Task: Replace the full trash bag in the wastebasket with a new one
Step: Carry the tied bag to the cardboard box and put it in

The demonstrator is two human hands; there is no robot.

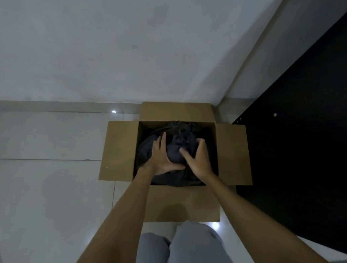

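A brown cardboard box (122, 147) with its four flaps folded outward stands on the floor in a corner and serves as the wastebasket. Inside it sits a full black trash bag (179, 143) with its top gathered into a bunch. My left hand (162, 157) lies on the bag's left side, fingers fairly straight, thumb against the bunch. My right hand (197, 158) curls its fingers and thumb round the right side of the gathered top. The bag's lower part is hidden inside the box.
White wall (120, 42) runs behind the box, and a wall corner stands at its right. A black panel (313, 120) rises close on the right, touching the right flap. Glossy white floor tiles (37, 183) spread to the left. My knees (188, 252) are below the box.
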